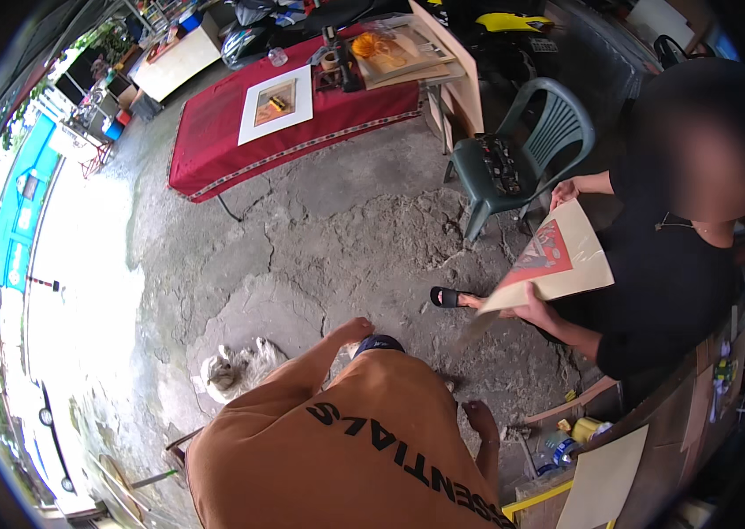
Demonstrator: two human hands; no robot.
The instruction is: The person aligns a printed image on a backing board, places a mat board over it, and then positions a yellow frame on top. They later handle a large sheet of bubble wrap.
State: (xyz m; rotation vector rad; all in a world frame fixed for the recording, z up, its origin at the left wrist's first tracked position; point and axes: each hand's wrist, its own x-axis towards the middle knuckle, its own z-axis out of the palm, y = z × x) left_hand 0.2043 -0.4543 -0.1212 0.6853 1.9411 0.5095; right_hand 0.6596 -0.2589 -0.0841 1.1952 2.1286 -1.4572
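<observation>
Blue shoe (378, 344) stands on the cracked concrete floor (320, 229), just beside the left hand (357, 329). The right hand (477, 413) hangs apart. Both hands look empty; their finger spread I cannot tell. Nearby another person holds a picture (558, 256).

Cracked concrete floor (346, 220), red-clothed table (284, 123), green plastic chair (522, 150), bright daylight

looking straight down at my own orange shirt (346, 450) | left hand (357, 330) and right hand (481, 417) both hang loose over cracked concrete, nothing held | person in black on the right holds a cream print with red picture (558, 256) | green plastic chair (522, 150) beside a red-cloth table (214, 141)
</observation>
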